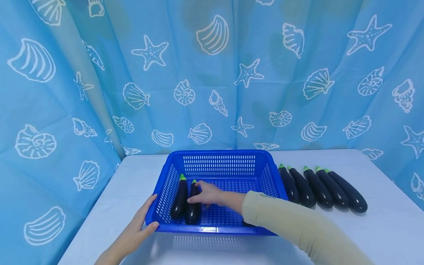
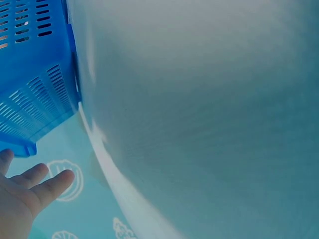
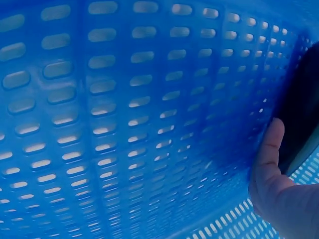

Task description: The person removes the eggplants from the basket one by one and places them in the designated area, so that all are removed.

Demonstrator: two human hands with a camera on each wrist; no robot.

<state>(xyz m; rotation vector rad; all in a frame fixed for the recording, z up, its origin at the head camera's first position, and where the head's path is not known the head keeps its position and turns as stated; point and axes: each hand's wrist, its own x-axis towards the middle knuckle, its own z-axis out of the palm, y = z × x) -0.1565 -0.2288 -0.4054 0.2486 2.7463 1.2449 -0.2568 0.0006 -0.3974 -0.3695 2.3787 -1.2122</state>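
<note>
Inside a blue plastic basket (image 1: 218,153), two dark eggplants with green stem ends lie side by side at the left. My right hand (image 1: 209,193) reaches in and grips the inner eggplant (image 1: 193,215) around its upper half. The other eggplant (image 1: 179,202) lies against the left wall. In the right wrist view, the thumb (image 3: 273,142) presses along the dark skin. My left hand (image 1: 137,222) touches the basket's left front corner with fairly straight fingers. A dark piece (image 1: 246,223) near the front right of the basket is mostly hidden by my sleeve.
Several eggplants (image 1: 318,188) lie in a row on the white tabletop (image 1: 381,228), just right of the basket. A blue curtain (image 1: 212,73) with white shells and starfish hangs behind the table and at its sides.
</note>
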